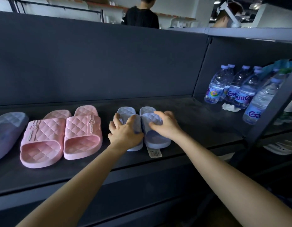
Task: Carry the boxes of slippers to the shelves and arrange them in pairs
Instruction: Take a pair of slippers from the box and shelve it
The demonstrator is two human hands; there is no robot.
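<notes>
While both slippers of the blue pair sit side by side on the shelf [199,128], I have a hand on each. My left hand [125,130] lies over the left slipper [126,111], fingers curled round the outer side of its strap and thumb on the inner side. My right hand [164,126] does the same on the right slipper [158,140], fingers draped over the quilted strap and thumb tucked at its near edge, so both hands are closed on straps, not flat on top. The two slippers touch along their inner edges, and a tag [155,152] lies on the shelf just in front of them. The pink pair [60,136] stands near on my left, already lined up, with a grey-blue slipper [7,128] beyond it at the edge of view. The bottles [237,90] stand well apart on my right. I judge these slippers to be light, soft foam or rubber, springy rather than fragile, with a matte skin that should not slip. The strap is the natural handle, since it arches clear of the sole and gives under a pinch. I expect a hard squeeze would only buckle it, so a light hold and a slide along the shelf ought to square the pair. The tag could snag or drag underneath if I push forward.
</notes>
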